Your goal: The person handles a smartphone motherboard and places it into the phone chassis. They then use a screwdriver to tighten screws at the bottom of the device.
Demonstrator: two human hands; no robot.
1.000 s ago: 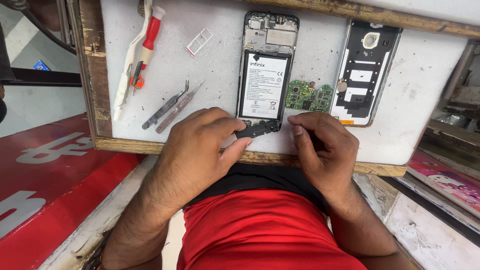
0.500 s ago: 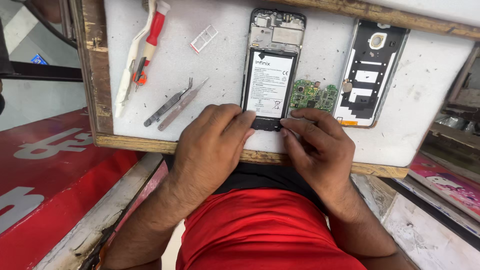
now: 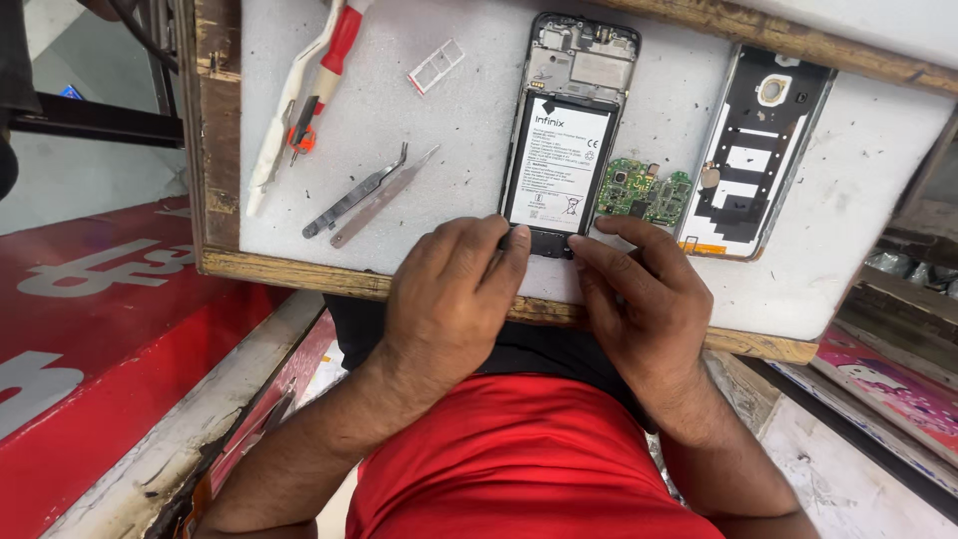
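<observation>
An opened phone (image 3: 567,130) lies face down on a white work board (image 3: 449,110), its battery with a white label showing. My left hand (image 3: 449,299) and my right hand (image 3: 639,294) meet at the phone's near end. Fingertips of both press on a small black part (image 3: 544,243) there. A green circuit board (image 3: 644,192) lies just right of the phone, next to my right index finger. The phone's black back cover (image 3: 753,160) lies further right, inside up.
Metal tweezers (image 3: 367,192) lie left of the phone. A red-handled tool (image 3: 324,75) and a white tool sit at the far left. A small card tray (image 3: 435,66) is near the top. The board has a wooden frame (image 3: 215,130). A red surface (image 3: 90,329) lies lower left.
Both hands moved up onto the phone's near end. The black part my left hand held below the phone now sits against the phone's bottom, with fingertips of both hands on it.
</observation>
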